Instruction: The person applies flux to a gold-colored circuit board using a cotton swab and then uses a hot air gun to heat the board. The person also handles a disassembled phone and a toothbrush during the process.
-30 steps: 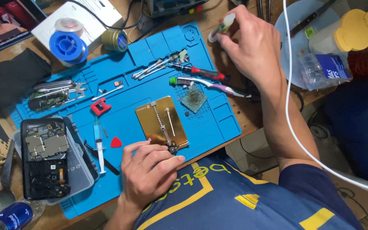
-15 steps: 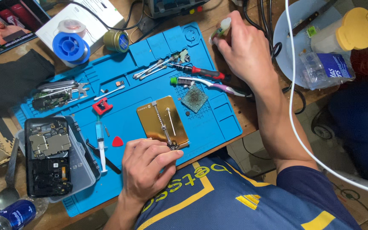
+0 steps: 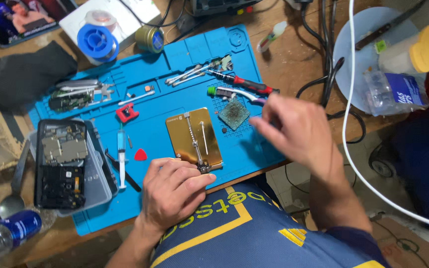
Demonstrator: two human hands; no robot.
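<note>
- Two bare hands were over one blue silicone work mat (image 3: 184, 54) on a wooden bench.
- One left hand (image 3: 172, 191) lay curled at the near edge of the mat, its fingertips (image 3: 202, 179) touching the lower corner of one gold-coloured board holder (image 3: 194, 138); it pressed there rather than gripped.
- One right hand (image 3: 294, 131) hovered blurred above the right side of the mat, fingers loosely spread, holding nothing visible.
- One small square circuit board (image 3: 234, 113) sat just beside the holder, under the right hand's fingertips.
- One red-handled screwdriver (image 3: 247, 83) and one toothbrush (image 3: 232, 92) lay side by side behind that board.
- One syringe (image 3: 121, 156) and one red triangular pick (image 3: 140, 155) lay left of the holder, near each other.
- One opened phone (image 3: 61, 164) rested in one grey tray (image 3: 100, 183) at the mat's left edge.
- Two spools stood beyond the mat: one blue solder reel (image 3: 98, 42) and one brass-coloured roll (image 3: 150, 38).
- One small red clamp (image 3: 127, 113) sat between the phone and the holder.
</note>
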